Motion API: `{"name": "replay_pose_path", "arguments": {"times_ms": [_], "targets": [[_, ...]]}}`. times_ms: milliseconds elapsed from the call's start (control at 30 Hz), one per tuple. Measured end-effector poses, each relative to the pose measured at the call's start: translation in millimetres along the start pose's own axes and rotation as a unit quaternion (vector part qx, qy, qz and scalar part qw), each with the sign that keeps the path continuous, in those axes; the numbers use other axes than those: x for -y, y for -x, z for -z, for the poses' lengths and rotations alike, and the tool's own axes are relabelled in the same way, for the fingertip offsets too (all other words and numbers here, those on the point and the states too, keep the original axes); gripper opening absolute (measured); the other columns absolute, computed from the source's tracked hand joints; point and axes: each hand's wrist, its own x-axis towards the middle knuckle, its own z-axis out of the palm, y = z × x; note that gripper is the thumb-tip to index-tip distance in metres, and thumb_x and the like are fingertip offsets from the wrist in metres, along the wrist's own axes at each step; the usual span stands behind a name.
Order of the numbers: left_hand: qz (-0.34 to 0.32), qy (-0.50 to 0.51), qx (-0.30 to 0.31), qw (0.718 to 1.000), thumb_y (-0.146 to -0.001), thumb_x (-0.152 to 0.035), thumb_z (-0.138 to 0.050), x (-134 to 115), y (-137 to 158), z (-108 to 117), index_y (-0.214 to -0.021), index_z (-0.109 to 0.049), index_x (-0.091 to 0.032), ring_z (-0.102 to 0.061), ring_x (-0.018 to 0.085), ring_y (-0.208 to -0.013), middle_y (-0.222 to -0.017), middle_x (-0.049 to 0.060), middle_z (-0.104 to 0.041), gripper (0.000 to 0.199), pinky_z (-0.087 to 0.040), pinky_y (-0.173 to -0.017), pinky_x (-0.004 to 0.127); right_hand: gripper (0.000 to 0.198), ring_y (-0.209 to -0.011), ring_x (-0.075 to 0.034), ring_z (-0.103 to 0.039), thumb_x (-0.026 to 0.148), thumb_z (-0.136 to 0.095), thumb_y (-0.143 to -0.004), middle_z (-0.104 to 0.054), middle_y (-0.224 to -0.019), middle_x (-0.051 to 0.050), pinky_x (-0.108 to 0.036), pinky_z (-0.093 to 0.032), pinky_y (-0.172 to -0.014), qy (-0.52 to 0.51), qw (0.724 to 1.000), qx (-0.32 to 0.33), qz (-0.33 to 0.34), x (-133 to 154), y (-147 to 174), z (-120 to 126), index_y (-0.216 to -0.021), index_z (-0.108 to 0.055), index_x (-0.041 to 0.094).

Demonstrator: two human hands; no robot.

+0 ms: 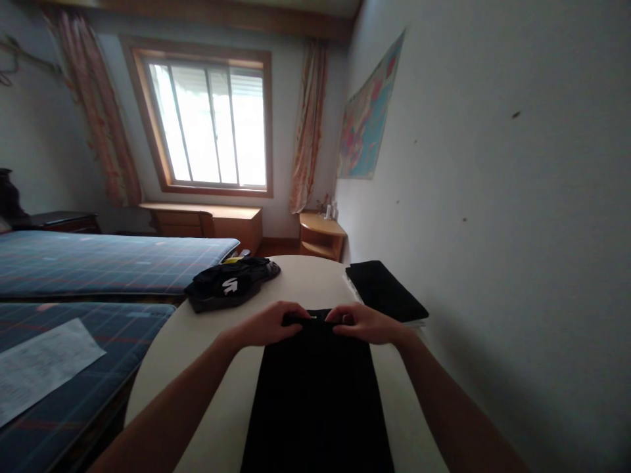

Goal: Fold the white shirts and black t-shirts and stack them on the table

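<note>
A long black garment [318, 401], apparently a pair of trousers, lies flat on the round cream table [197, 374] and runs toward me past the lower edge of the view. At its far end, which looks like a waistband with a small pale spot, my left hand [271, 326] pinches the left corner between thumb and fingers. My right hand [367, 324] grips the right side of the same edge, a short gap away. To the right of that hand sits folded black cloth [387, 289] with something white under it. Crumpled dark clothing [231, 282] with a white print lies at the far left.
Two plaid mattresses [118, 263] are on the left, one with a paper sheet [46, 368] on it. A white wall [517, 276] runs close along the right. Beyond the table stand a wooden desk [231, 220] below the window and a corner shelf [323, 226].
</note>
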Motion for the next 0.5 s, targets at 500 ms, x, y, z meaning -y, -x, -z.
{"name": "replay_pose_path", "arguments": {"times_ms": [500], "targets": [[0.132, -0.138, -0.099, 0.977, -0.08, -0.019, -0.058, 119.7, -56.5, -48.4, -0.112, -0.066, -0.017, -0.065, 0.025, -0.105, -0.111, 0.009, -0.071, 0.033, -0.048, -0.094, 0.035, 0.024, -0.093, -0.019, -0.068, 0.019, -0.062, -0.082, -0.073, -0.101, -0.008, -0.031, -0.051, -0.084, 0.102, 0.982, -0.157, -0.038, -102.3, -94.2, -12.8, -0.105, -0.07, 0.017]]}}
